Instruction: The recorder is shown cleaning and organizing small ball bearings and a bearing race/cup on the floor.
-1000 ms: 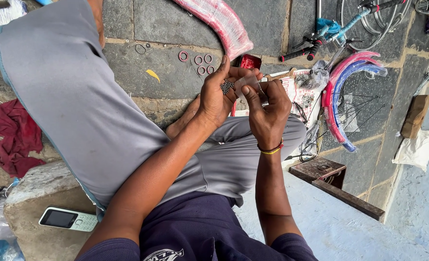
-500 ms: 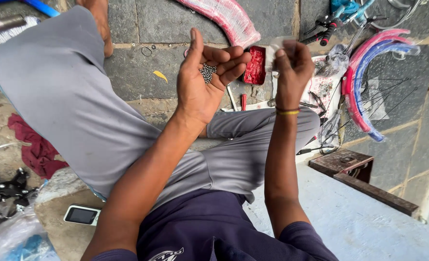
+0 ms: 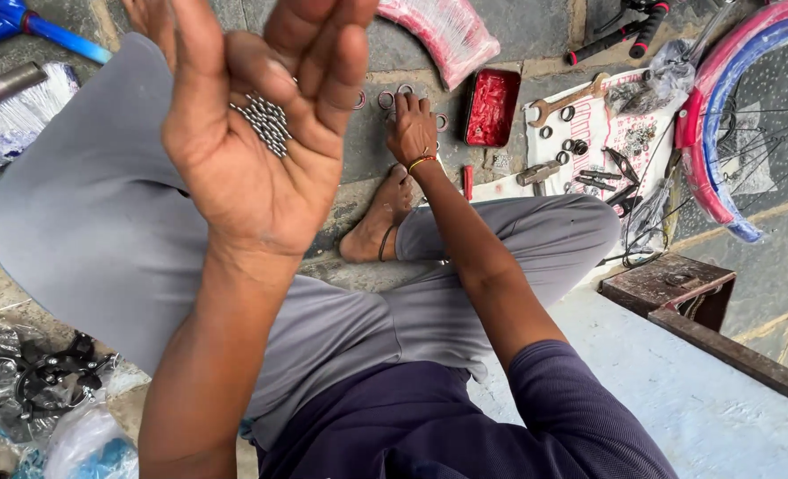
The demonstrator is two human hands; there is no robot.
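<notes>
Head view: person seated cross-legged on stone floor [image 3: 128,18].
Left hand [image 3: 252,151]: raised, palm up, fingers loosely curled, cupping small shiny steel bearing balls [image 3: 265,120].
Right hand [image 3: 412,129]: stretched down to floor, fingertips on small red-rimmed metal rings [image 3: 385,99]; grip cannot be told.
Nearby: red rectangular tin tray [image 3: 492,106] just right of rings.

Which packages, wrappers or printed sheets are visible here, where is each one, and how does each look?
Red tray: on the stone floor beyond the right hand, rectangular, shallow.
Printed sheet: right of the tray, white with a red pattern, small parts and a wrench on it.
Wrapped rim piece: top centre, curved, pink under clear plastic.
Plastic bags: bottom left, clear and blue.
No screen in view.
</notes>
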